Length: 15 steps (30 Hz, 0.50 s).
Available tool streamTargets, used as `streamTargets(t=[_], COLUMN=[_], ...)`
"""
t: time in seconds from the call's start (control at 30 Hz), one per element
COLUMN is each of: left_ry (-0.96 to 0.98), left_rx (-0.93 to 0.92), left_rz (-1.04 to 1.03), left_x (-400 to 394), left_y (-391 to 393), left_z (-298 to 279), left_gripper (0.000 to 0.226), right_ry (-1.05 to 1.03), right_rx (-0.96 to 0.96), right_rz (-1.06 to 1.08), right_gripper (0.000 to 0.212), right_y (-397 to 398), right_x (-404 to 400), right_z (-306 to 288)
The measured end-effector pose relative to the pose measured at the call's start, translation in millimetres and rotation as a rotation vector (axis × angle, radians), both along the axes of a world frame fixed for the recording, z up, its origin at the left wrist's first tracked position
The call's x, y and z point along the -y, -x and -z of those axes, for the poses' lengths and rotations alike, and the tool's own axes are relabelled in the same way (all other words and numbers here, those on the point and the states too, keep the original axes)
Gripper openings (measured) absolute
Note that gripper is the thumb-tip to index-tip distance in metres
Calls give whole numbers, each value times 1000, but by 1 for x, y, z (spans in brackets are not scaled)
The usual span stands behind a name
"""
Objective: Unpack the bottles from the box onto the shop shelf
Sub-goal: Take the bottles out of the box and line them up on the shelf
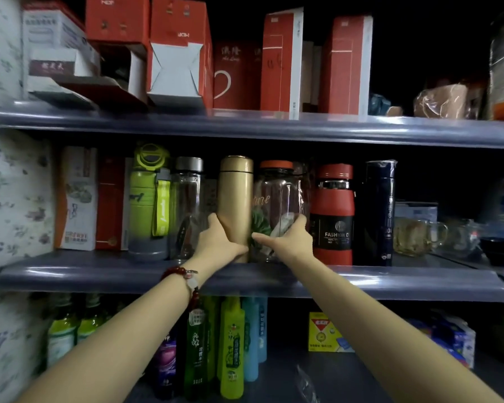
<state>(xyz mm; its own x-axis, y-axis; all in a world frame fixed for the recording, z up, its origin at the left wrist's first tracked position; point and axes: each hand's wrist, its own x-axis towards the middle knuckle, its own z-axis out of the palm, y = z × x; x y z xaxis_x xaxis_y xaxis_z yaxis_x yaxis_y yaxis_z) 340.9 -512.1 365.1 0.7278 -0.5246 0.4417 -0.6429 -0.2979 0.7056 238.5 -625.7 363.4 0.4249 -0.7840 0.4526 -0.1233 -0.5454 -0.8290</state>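
A gold flask (pixel 235 199) stands upright on the middle shelf (pixel 99 274), between a clear bottle with a grey cap (pixel 186 205) and a clear jar with an orange lid (pixel 277 205). My left hand (pixel 220 242) is wrapped around the flask's lower part. My right hand (pixel 288 239) rests against the base of the clear jar, with a finger stretched toward the flask. A green bottle (pixel 149 199), a red bottle (pixel 333 213) and a dark blue flask (pixel 378 210) stand in the same row. No box for unpacking is in view.
Red and white cartons (pixel 175 50) fill the top shelf. Glass mugs (pixel 413 235) sit at the right of the middle shelf. The lower shelf holds several green, yellow and blue bottles (pixel 232 344) and a yellow packet (pixel 323 333). A floral sheet (pixel 9 199) hangs at the left.
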Motion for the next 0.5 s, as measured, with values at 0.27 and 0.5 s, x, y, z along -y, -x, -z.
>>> streamTargets(t=[0.27,0.5], left_ry=[-4,1], left_rx=[88,28], left_rz=[-69,-5], left_x=[-2,-11], left_y=[0,-13], left_z=[8,5], left_gripper=[80,96], right_ry=[-121,-67], right_rx=[-5,-14], right_rz=[-170,-59], right_gripper=[106,109], right_y=[10,4], right_x=[13,10], right_z=[-5,-1])
